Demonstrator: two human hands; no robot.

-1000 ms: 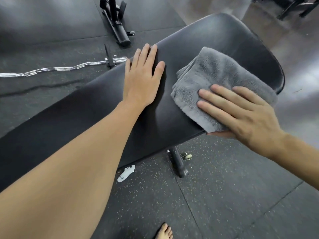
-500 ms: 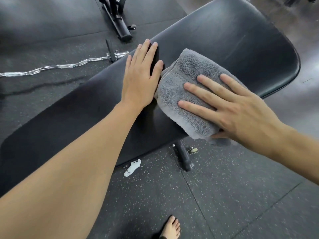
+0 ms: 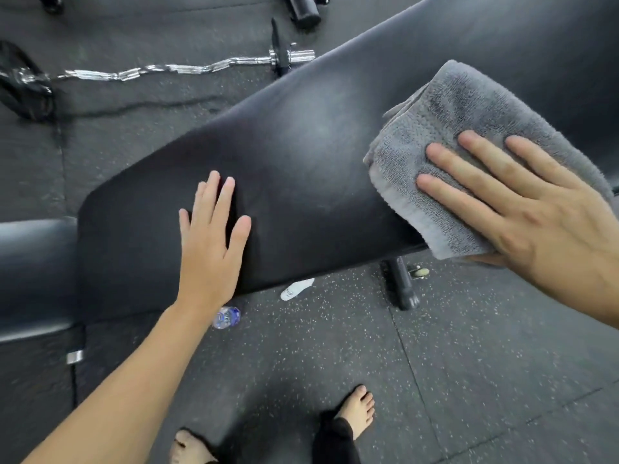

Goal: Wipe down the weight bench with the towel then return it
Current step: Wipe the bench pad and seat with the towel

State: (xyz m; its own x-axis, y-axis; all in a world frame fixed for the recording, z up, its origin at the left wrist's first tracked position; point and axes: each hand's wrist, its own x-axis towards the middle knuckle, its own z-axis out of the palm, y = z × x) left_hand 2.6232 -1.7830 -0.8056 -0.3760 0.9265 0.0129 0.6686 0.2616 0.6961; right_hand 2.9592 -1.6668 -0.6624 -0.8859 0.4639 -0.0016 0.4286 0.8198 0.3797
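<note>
A black padded weight bench [image 3: 311, 155] runs across the view from lower left to upper right. A folded grey towel [image 3: 445, 128] lies on its pad at the right, hanging slightly over the near edge. My right hand [image 3: 522, 216] presses flat on the towel, with the thumb tucked under the towel's near edge. My left hand [image 3: 211, 242] rests flat on the bare pad near the bench's lower end, fingers spread, holding nothing.
A chrome curl bar [image 3: 174, 68] lies on the rubber floor behind the bench. Under the bench I see a water bottle [image 3: 227, 318], a white object [image 3: 296, 289] and a black bench leg [image 3: 402, 286]. My bare feet [image 3: 356, 410] stand on the speckled floor.
My left hand has slid down the pad toward the bench's lower end, away from the towel. My right hand stays on the towel, now well apart from the left. The view has shifted down the bench.
</note>
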